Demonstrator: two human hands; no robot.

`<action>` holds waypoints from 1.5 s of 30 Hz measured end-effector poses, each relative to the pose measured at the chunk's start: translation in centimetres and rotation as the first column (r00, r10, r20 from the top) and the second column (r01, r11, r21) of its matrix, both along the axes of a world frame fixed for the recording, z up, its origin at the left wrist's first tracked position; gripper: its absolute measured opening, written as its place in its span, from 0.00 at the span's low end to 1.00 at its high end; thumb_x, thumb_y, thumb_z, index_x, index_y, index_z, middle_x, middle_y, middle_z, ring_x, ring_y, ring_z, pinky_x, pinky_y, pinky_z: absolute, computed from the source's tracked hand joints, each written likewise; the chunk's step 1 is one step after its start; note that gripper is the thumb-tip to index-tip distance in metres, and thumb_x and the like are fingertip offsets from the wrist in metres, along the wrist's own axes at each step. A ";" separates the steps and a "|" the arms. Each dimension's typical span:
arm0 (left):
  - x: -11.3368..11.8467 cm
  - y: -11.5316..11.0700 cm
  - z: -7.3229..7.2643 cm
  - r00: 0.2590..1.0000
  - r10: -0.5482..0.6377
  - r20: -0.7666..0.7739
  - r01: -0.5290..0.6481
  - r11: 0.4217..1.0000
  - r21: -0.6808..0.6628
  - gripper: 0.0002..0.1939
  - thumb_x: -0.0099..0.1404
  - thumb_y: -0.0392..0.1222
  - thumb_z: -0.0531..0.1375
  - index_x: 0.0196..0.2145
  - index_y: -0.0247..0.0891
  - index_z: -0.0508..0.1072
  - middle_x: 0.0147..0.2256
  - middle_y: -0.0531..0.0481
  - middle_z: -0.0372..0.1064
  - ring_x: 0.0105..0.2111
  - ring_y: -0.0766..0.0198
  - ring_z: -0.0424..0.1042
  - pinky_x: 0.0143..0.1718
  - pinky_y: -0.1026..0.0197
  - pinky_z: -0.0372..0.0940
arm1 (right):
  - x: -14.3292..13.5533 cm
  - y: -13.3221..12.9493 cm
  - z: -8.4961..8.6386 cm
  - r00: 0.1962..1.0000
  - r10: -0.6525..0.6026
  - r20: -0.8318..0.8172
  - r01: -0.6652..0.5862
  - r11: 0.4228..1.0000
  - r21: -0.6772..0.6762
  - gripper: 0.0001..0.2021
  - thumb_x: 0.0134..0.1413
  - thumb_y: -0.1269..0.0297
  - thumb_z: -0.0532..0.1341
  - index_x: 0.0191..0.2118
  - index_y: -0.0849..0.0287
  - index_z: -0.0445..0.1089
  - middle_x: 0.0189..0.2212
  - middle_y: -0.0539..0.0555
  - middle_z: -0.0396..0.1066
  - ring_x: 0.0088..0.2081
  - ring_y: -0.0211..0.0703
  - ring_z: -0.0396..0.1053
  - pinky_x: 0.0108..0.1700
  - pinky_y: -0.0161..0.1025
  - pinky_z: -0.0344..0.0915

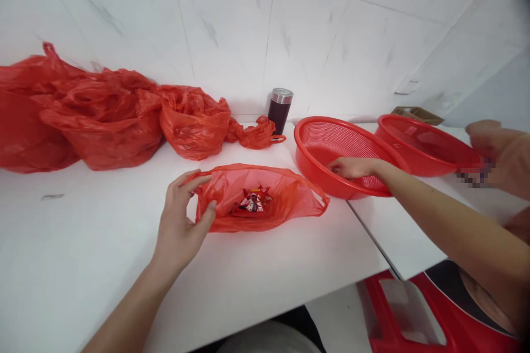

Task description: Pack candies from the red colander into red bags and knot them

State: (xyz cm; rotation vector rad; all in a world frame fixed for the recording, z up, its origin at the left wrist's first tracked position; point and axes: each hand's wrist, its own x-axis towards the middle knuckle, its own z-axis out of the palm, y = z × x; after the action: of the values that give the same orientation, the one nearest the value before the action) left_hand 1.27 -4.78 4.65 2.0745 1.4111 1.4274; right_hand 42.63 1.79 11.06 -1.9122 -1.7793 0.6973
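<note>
An open red plastic bag (298, 193) lies on the white table, with small red printed packets (254, 201) inside. My left hand (186, 215) is at the bag's left end, its fingers and thumb closed round the edge and handle. Reaching over the near rim of a red mesh basket (308, 159), my right hand (351, 167) has its fingers curled down inside. Its fingertips are partly hidden, and whatever they hold is too small to make out.
Several filled red bags (194, 126) line the wall at left. A dark flask (280, 111) stands behind. Another red basket (426, 146) and a brown box (417, 115) are at right, beside another person's blurred hand (488, 140). A red stool (385, 314) is below.
</note>
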 end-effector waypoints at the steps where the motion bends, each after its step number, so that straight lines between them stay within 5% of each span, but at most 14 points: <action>1: 0.1 0.0 0.1 1.000 0.013 0.002 -0.013 1.000 0.023 0.22 0.61 0.39 0.61 0.54 0.45 0.66 0.55 0.43 0.59 0.58 0.52 0.59 0.54 0.47 0.62 | 0.0 0.0 0.6 0.998 0.035 -0.046 -0.037 0.998 -0.048 0.06 0.39 0.80 0.64 0.22 0.63 0.69 0.20 0.53 0.69 0.21 0.36 0.66 0.25 0.34 0.59; 3: 0.2 -0.2 0.4 0.998 0.067 0.011 -0.068 0.994 0.081 0.24 0.60 0.38 0.62 0.54 0.44 0.66 0.54 0.43 0.60 0.56 0.52 0.60 0.52 0.48 0.62 | -0.3 0.2 2.1 0.986 0.077 -0.145 -0.089 0.993 -0.072 0.03 0.47 0.76 0.61 0.27 0.63 0.70 0.24 0.56 0.71 0.25 0.38 0.69 0.29 0.35 0.63; 7: 0.1 -0.4 0.6 0.979 0.185 0.089 -0.196 0.971 0.140 0.29 0.56 0.39 0.65 0.54 0.45 0.64 0.48 0.45 0.59 0.43 0.58 0.64 0.45 0.52 0.63 | -3.5 0.1 5.2 0.936 0.125 -0.328 -0.091 0.989 0.117 0.02 0.56 0.70 0.59 0.36 0.59 0.66 0.34 0.55 0.71 0.33 0.35 0.70 0.36 0.33 0.66; 12: -0.2 -0.2 0.4 0.976 0.175 0.128 -0.152 0.973 -0.173 0.27 0.57 0.45 0.65 0.52 0.45 0.60 0.36 0.53 0.61 0.32 0.62 0.63 0.34 0.59 0.63 | -12.9 -1.9 5.2 0.808 0.400 -0.432 -0.324 0.915 0.239 0.05 0.56 0.65 0.62 0.38 0.56 0.68 0.35 0.51 0.72 0.35 0.38 0.72 0.38 0.36 0.70; 15: -0.3 0.2 0.2 0.983 0.119 0.142 -0.065 0.940 -0.334 0.21 0.61 0.45 0.61 0.49 0.45 0.60 0.32 0.56 0.63 0.29 0.63 0.64 0.32 0.60 0.61 | -15.9 -2.8 4.6 0.831 0.516 -0.209 -0.444 0.841 0.309 0.10 0.59 0.62 0.60 0.46 0.50 0.69 0.47 0.50 0.71 0.48 0.42 0.70 0.46 0.40 0.70; 18: -0.3 0.4 0.5 0.963 0.083 0.256 0.019 0.928 -0.373 0.15 0.61 0.47 0.61 0.43 0.42 0.62 0.32 0.55 0.63 0.29 0.64 0.64 0.31 0.62 0.61 | -14.0 -3.2 4.4 0.913 0.375 0.160 -0.407 0.808 0.426 0.15 0.61 0.58 0.57 0.53 0.49 0.67 0.56 0.51 0.65 0.56 0.48 0.63 0.54 0.46 0.65; 20: -0.5 0.3 0.8 0.945 0.057 0.323 0.076 0.919 -0.386 0.12 0.60 0.48 0.61 0.38 0.41 0.64 0.33 0.54 0.63 0.29 0.65 0.64 0.31 0.63 0.60 | -11.2 -4.0 3.6 0.918 0.160 0.364 -0.307 0.867 0.393 0.19 0.63 0.56 0.56 0.57 0.52 0.65 0.56 0.55 0.64 0.57 0.54 0.63 0.55 0.52 0.63; 23: -0.8 0.0 1.1 0.939 0.044 0.341 0.113 0.897 -0.427 0.11 0.60 0.50 0.61 0.35 0.41 0.67 0.33 0.54 0.65 0.30 0.66 0.63 0.31 0.64 0.60 | -8.1 -6.7 0.5 0.805 -0.042 0.592 -0.092 0.976 0.195 0.23 0.62 0.56 0.55 0.59 0.61 0.63 0.52 0.65 0.68 0.50 0.64 0.67 0.46 0.57 0.67; 27: -0.8 -0.2 1.3 0.933 0.061 0.354 0.108 0.892 -0.439 0.13 0.60 0.52 0.61 0.38 0.43 0.71 0.32 0.54 0.67 0.30 0.65 0.64 0.32 0.64 0.61 | -8.8 -11.5 -5.1 0.762 -0.087 0.642 -0.167 0.931 0.325 0.24 0.65 0.66 0.48 0.65 0.61 0.54 0.49 0.63 0.71 0.47 0.58 0.70 0.46 0.54 0.66; 31: -0.4 -0.1 1.1 0.931 0.108 0.349 0.057 0.900 -0.432 0.13 0.60 0.52 0.62 0.38 0.43 0.71 0.34 0.54 0.68 0.32 0.64 0.65 0.35 0.63 0.62 | -11.3 -13.9 -7.6 0.810 -0.087 0.580 -0.194 0.893 0.406 0.26 0.63 0.75 0.46 0.64 0.55 0.55 0.51 0.58 0.70 0.49 0.53 0.69 0.48 0.53 0.65; 38: -0.5 0.3 0.6 0.929 0.111 0.354 0.054 0.903 -0.425 0.13 0.60 0.51 0.62 0.40 0.43 0.71 0.37 0.53 0.68 0.36 0.62 0.66 0.37 0.63 0.62 | -10.9 -13.2 -6.5 0.870 -0.080 0.487 -0.156 0.892 0.424 0.26 0.62 0.73 0.48 0.64 0.51 0.57 0.52 0.56 0.71 0.48 0.53 0.71 0.45 0.54 0.68; 45: -0.5 0.2 0.8 0.922 0.088 0.378 0.074 0.917 -0.392 0.14 0.60 0.50 0.62 0.43 0.43 0.72 0.30 0.56 0.65 0.28 0.67 0.64 0.30 0.66 0.61 | -7.5 -7.7 -0.4 0.934 0.000 0.357 -0.097 0.963 0.252 0.19 0.66 0.58 0.48 0.57 0.52 0.67 0.52 0.55 0.71 0.52 0.53 0.70 0.50 0.51 0.68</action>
State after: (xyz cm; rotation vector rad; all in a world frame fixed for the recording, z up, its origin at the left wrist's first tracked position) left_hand 0.74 -4.57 5.48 1.4394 1.3973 1.3213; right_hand 35.14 -5.89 10.65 -1.8982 -2.0204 0.1137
